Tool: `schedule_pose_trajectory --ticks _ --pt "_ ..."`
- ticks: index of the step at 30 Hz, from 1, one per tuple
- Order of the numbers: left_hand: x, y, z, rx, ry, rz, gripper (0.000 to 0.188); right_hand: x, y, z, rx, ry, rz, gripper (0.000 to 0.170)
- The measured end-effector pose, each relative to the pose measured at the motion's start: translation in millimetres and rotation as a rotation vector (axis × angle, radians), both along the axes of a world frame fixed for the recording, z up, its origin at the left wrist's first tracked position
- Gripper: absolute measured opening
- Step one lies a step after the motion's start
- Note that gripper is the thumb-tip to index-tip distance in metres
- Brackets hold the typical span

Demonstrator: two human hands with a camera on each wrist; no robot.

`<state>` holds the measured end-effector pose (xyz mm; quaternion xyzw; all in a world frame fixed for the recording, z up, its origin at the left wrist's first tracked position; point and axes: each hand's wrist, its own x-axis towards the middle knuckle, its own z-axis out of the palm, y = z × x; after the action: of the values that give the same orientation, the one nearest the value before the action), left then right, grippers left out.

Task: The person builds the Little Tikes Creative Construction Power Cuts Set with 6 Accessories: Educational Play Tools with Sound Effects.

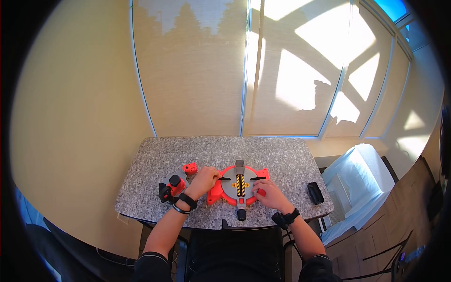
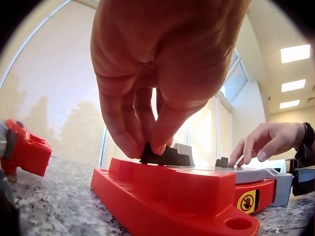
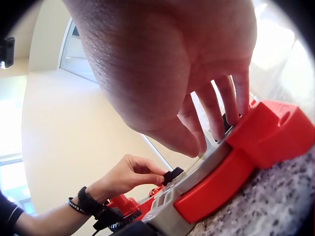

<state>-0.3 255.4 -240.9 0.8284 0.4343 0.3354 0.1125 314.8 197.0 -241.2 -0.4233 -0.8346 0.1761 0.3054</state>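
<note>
Left hand (image 1: pixel 204 181) pinches tab (image 2: pixel 170 157) at base's (image 1: pixel 229 189) ten o'clock; right hand (image 1: pixel 272 195), fingers loosely straight, touches three. Base probably light, stiff; grip red flange (image 2: pixel 172 189).

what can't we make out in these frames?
- Left wrist view: part of the left black tab, covered by the left hand.
- Right wrist view: most of the right black tab, behind the right hand.
- Head view: markings on the yellow stickers, too small.
- Left wrist view: right wristband, cut off by the edge.
</note>
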Motion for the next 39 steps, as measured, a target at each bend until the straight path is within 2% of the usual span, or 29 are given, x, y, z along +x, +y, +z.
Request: schedule_pose_trajectory --ticks 11,14,17,19,22,26,28,29,31,34,35,37,39 --pt "9 -16 5 -0.011 0.109 0.098 0.017 1 2 -5 0.026 0.013 -0.005 0.015" --pt "4 -18 4 -0.009 0.111 0.057 0.018 0 0 0 -0.002 0.020 -0.018 0.014" --pt "-4 -28 11 -0.040 0.091 -0.021 0.026 -1 0 1 -0.015 0.017 -0.019 0.014" --pt "-9 -37 18 -0.035 0.103 -0.087 0.042 -1 1 0 0.003 0.006 -0.021 0.014" --pt "-12 -56 39 -0.105 0.060 -0.065 0.049 0 3 -3 -0.002 0.014 -0.015 0.015" --pt "-24 -73 72 -0.066 0.006 -0.048 0.047 0 1 -1 0.009 0.015 -0.007 0.016" --pt "-37 -81 84 0.034 0.002 0.086 0.044 0 -1 2 0.000 0.002 -0.010 0.016" --pt "-43 -84 89 0.034 0.002 0.086 0.044 0 -1 3 0.001 0.001 -0.009 0.016" --pt "-58 -89 97 0.092 -0.017 0.246 0.039 1 -2 4 0.000 0.024 0.001 0.016" --pt "-87 -91 101 0.113 -0.075 0.354 0.036 5 2 4 -0.002 0.041 0.034 0.017" --pt "-98 -90 98 0.112 -0.074 0.355 0.036 5 2 4 -0.004 0.041 0.034 0.017" --pt "-120 -83 86 0.022 -0.265 0.386 0.031 6 1 6 -0.003 0.041 0.032 0.018" --pt "-142 -77 70 0.001 -0.287 0.422 0.031 7 1 9 -0.026 0.042 0.032 0.018"
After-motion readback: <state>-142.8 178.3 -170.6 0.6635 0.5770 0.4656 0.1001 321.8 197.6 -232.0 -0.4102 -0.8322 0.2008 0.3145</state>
